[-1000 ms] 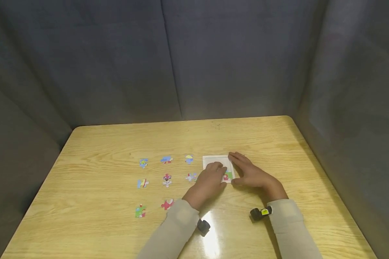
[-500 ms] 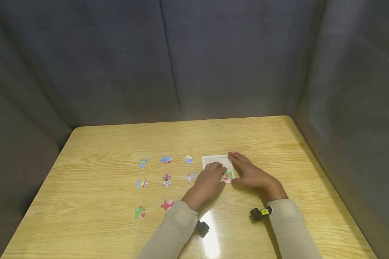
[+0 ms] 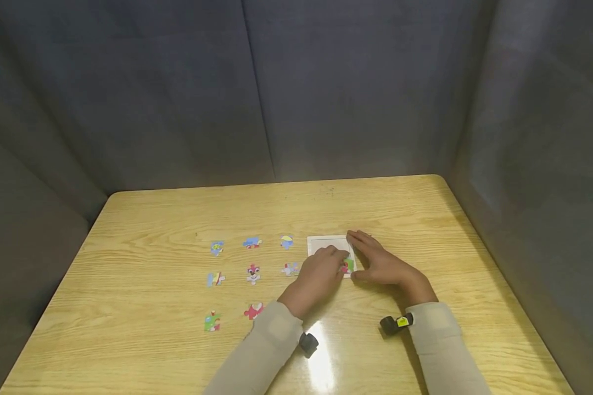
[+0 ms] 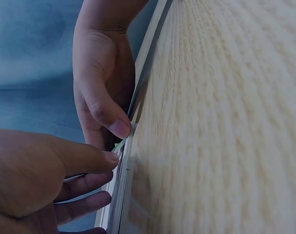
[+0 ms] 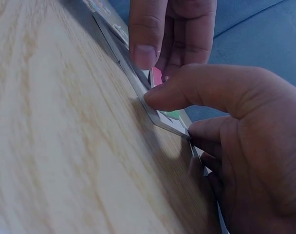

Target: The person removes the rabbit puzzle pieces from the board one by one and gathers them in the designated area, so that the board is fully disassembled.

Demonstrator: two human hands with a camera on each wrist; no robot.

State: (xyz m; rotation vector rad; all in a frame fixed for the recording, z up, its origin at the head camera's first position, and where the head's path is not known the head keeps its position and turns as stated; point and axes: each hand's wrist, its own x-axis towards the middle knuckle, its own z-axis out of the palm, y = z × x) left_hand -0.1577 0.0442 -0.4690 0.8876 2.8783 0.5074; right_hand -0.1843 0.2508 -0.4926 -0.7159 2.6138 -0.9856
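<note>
My left hand (image 3: 321, 274) reaches over a small white puzzle tray (image 3: 321, 238) and pinches a green and red puzzle piece (image 3: 348, 265) at the tray's near right corner. Its fingers partly cover the piece. My right hand (image 3: 385, 263) holds the tray at its right side. In the right wrist view, the thumb of the right hand (image 5: 235, 112) lies on the tray's near rim, with its fingers along the side edge. A red part of the piece (image 5: 157, 77) shows below the left hand's fingertips there.
Several loose puzzle pieces lie in rows left of the tray, among them a face piece (image 3: 253, 274), a red piece (image 3: 253, 311), a green piece (image 3: 212, 321) and a blue piece with yellow (image 3: 286, 241). Dark curtains (image 3: 178, 99) surround the wooden table (image 3: 143, 247).
The left fingertips have shifted slightly, and the green and red piece has turned a little at the tray's corner. The right hand keeps its place on the tray.
</note>
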